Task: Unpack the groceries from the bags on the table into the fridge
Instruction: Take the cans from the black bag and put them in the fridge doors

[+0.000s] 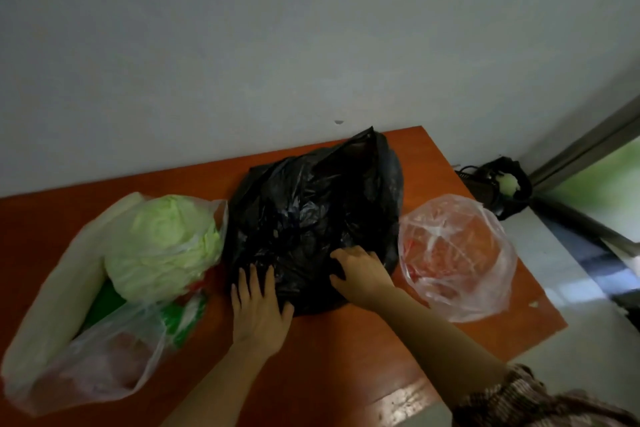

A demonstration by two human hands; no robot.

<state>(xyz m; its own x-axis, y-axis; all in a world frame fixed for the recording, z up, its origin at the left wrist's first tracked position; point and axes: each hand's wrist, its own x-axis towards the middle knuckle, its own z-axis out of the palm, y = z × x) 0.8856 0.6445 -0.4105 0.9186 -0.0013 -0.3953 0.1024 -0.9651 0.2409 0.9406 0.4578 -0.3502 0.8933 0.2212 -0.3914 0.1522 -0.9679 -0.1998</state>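
Note:
A crumpled black plastic bag (311, 218) lies in the middle of the reddish-brown table (346, 357). My left hand (258, 308) rests flat on its near edge, fingers straight. My right hand (360, 274) lies on the bag's near right part with fingers bent into the plastic, pinching it. To the left, a clear bag (104, 374) holds a pale green cabbage (162, 246), a long white radish (59, 302) and green-and-red packets. On the right sits a clear bag (457, 256) with something red inside. What is in the black bag is hidden.
A grey wall runs behind the table. Past the table's right edge, a small black bag (502, 184) with a pale item stands on the light floor, next to a doorway or window frame (588, 149). No fridge is in view.

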